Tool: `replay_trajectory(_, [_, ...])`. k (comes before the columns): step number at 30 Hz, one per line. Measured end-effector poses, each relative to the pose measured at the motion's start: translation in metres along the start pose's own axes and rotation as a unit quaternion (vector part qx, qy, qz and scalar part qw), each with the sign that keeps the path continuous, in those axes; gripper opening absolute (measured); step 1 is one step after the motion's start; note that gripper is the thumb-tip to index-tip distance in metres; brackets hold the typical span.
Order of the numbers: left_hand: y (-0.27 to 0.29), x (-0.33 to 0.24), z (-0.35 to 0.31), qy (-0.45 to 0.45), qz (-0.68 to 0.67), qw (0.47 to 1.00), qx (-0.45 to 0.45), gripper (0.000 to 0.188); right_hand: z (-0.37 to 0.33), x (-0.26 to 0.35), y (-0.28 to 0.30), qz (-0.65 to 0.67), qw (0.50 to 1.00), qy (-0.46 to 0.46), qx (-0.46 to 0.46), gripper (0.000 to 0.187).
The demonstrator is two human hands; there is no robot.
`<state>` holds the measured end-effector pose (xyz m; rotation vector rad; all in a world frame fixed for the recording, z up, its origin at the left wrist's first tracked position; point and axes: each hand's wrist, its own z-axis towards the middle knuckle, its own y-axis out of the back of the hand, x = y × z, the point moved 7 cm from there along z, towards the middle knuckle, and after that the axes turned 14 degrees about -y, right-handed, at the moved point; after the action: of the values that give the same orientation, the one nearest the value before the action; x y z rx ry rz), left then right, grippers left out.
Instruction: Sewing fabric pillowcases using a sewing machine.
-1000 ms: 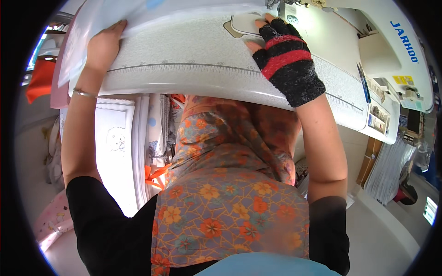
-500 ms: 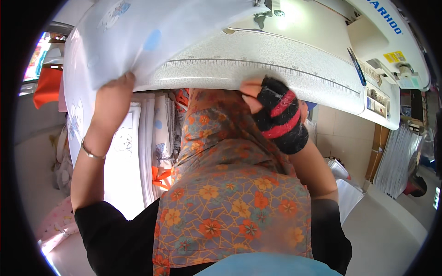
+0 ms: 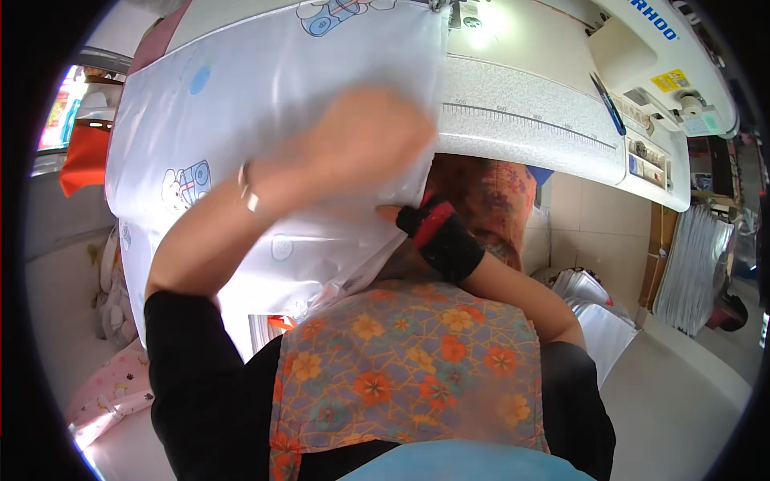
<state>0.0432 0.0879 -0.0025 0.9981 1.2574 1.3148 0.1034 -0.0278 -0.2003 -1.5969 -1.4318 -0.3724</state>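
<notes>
A white sheet of fabric (image 3: 273,104) with pale blue dots and bear prints covers the left of the sewing table and hangs over its front edge onto my lap. Its right edge runs up to the presser foot (image 3: 454,12) of the sewing machine (image 3: 634,40). My left hand (image 3: 377,132), smeared by motion, is over the fabric near that edge; its fingers cannot be made out. Below the table edge, my right hand (image 3: 437,232), in a black and red fingerless glove, pinches the hanging fabric's edge. Its thumb lies on top, with the other fingers hidden.
A ruler scale (image 3: 529,120) is printed along the table front. Dark tweezers (image 3: 608,104) lie near the machine's right end, beside a small parts tray (image 3: 648,167). Stacked white sheets (image 3: 690,272) stand at the right. An orange cloth (image 3: 84,156) hangs at the far left.
The fabric has been spread rightward over the table and my lap. My left hand has moved right and away from me across it; my right hand has dropped off the table edge onto the fabric's edge.
</notes>
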Motion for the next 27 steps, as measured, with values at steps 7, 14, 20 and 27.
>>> replay_trajectory(7, [-0.021,0.101,0.049,0.120,0.092,0.979,-0.140,0.034,-0.012,0.057,-0.006,-0.142,0.987,0.018,-0.070,0.047])
replay_trajectory(14, [-0.022,0.110,0.044,0.123,0.079,0.974,-0.176,0.047,0.016,0.063,0.011,-0.033,0.999,0.009,-0.021,0.045])
replay_trajectory(20, [-0.034,0.046,0.024,0.085,0.124,0.975,-0.161,0.045,0.042,-0.002,0.042,-0.229,0.966,0.029,-0.120,0.040])
replay_trajectory(27, [-0.027,0.086,0.029,0.081,0.111,0.973,-0.184,0.044,0.026,0.018,-0.010,-0.113,0.991,-0.064,0.031,0.042])
